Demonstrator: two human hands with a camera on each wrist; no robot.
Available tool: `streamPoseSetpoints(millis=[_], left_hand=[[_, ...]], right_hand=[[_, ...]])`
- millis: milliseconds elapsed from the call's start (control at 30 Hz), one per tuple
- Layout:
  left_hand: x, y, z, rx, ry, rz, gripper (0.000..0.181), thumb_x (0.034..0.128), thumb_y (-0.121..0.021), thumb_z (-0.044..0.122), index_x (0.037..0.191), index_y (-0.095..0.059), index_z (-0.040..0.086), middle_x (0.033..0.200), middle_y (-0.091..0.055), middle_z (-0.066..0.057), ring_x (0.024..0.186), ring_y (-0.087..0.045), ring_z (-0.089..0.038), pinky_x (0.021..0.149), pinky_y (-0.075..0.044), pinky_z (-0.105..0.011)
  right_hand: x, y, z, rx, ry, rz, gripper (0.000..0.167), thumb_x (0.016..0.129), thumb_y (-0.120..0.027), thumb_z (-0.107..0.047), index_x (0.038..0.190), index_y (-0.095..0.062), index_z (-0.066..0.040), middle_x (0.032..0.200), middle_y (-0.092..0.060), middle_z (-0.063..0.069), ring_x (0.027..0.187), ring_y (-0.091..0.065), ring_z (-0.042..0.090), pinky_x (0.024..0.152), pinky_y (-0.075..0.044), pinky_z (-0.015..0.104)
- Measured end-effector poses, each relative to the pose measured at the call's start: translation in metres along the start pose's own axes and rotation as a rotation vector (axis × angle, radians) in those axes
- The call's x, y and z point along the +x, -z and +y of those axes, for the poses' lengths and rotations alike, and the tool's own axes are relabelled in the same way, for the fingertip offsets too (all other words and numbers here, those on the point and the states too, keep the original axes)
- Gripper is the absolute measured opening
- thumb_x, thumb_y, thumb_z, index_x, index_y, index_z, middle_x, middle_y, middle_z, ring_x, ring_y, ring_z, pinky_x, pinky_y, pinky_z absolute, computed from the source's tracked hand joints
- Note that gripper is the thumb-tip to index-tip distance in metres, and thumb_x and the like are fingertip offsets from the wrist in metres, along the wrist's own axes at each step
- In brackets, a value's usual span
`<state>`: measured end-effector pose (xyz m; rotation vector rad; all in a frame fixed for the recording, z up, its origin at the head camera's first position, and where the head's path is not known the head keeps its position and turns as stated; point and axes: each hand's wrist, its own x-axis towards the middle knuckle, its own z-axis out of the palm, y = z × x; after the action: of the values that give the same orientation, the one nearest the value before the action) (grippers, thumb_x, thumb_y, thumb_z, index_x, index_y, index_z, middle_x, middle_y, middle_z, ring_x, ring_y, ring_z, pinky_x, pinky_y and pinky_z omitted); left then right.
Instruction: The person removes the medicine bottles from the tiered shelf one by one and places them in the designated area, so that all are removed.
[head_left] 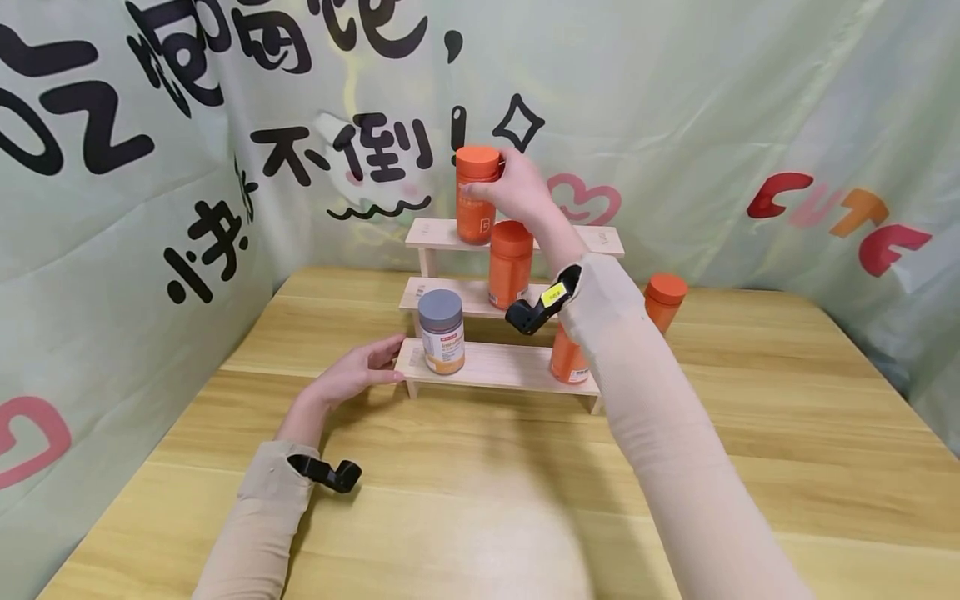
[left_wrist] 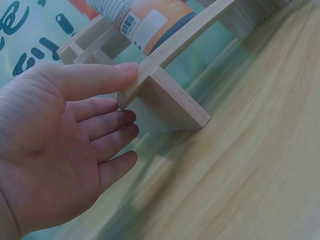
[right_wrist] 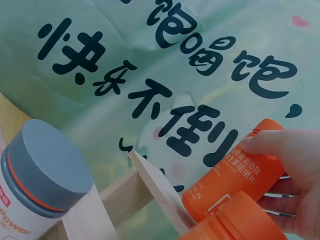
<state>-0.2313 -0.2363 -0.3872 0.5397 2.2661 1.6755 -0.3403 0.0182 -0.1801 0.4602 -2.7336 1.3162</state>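
My right hand (head_left: 525, 190) grips an orange bottle (head_left: 474, 200) with an orange lid, its base at the top tier of a three-tier wooden stand (head_left: 502, 363). Whether that base bears on the board, I cannot tell. In the right wrist view, the thumb lies across the bottle (right_wrist: 235, 175) near its lid. My left hand (head_left: 351, 377) pinches the left end of the lowest tier; the left wrist view puts its thumb on the board (left_wrist: 172, 42), with the other fingers behind and below. Near that hand stands a grey-lidded jar (head_left: 442, 333) on the lowest tier.
Another orange bottle (head_left: 511, 265) stands on the middle tier, and one more orange bottle (head_left: 567, 358) is at the lowest tier's right, partly behind my sleeve. Right of the stand is a further orange bottle (head_left: 664, 302). A printed cloth (head_left: 675, 100) hangs behind the wooden table (head_left: 750, 417).
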Motion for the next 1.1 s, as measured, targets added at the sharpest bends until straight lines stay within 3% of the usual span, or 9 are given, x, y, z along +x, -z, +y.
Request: streamPoseSetpoints(millis=[367, 633, 767, 967, 1100], left_hand=[[-0.002, -0.001, 0.002, 0.006, 0.005, -0.002, 0.073, 0.088, -0.061, 0.006, 0.144, -0.016, -0.009, 0.149, -0.016, -0.025, 0.137, -0.016, -0.037, 0.111, -0.014, -0.047], [0.0, -0.001, 0.002, 0.012, 0.022, 0.002, 0.075, 0.0879, -0.062, 0.009, 0.145, -0.015, -0.006, 0.15, -0.015, -0.023, 0.137, -0.017, -0.036, 0.111, -0.016, -0.046], [0.0, 0.001, 0.002, 0.014, 0.022, 0.002, 0.075, 0.088, -0.061, 0.009, 0.145, -0.015, -0.007, 0.15, -0.015, -0.023, 0.137, -0.016, -0.036, 0.111, -0.015, -0.046], [0.001, 0.001, 0.002, 0.013, 0.013, -0.006, 0.075, 0.0885, -0.061, 0.008, 0.145, -0.014, -0.008, 0.15, -0.015, -0.024, 0.137, -0.016, -0.036, 0.111, -0.016, -0.046], [0.0, -0.001, 0.002, 0.004, 0.016, -0.002, 0.075, 0.0887, -0.061, 0.008, 0.145, -0.014, -0.007, 0.151, -0.015, -0.022, 0.137, -0.016, -0.035, 0.111, -0.016, -0.046]], right_hand=[[-0.01, 0.022, 0.008, -0.005, 0.001, 0.02, 0.061, 0.085, -0.066, -0.032, 0.134, -0.038, -0.009, 0.125, -0.051, 0.005, 0.11, -0.049, 0.017, 0.091, -0.042, 0.027], [-0.015, 0.047, 0.025, 0.068, -0.008, 0.057, 0.062, 0.085, -0.065, -0.028, 0.136, -0.037, -0.008, 0.126, -0.049, 0.007, 0.109, -0.049, 0.018, 0.091, -0.043, 0.031], [-0.017, 0.061, 0.036, 0.067, -0.031, 0.082, 0.063, 0.085, -0.065, -0.029, 0.137, -0.036, -0.008, 0.126, -0.049, 0.008, 0.109, -0.048, 0.019, 0.084, -0.047, 0.034], [-0.023, 0.083, 0.056, 0.015, -0.08, 0.103, 0.066, 0.085, -0.064, -0.035, 0.138, -0.035, -0.009, 0.128, -0.048, 0.01, 0.11, -0.049, 0.022, 0.063, -0.056, 0.037], [-0.031, 0.095, 0.069, 0.015, -0.065, 0.133, 0.064, 0.087, -0.062, -0.032, 0.138, -0.034, -0.006, 0.129, -0.047, 0.012, 0.113, -0.047, 0.023, 0.083, -0.051, 0.034]])
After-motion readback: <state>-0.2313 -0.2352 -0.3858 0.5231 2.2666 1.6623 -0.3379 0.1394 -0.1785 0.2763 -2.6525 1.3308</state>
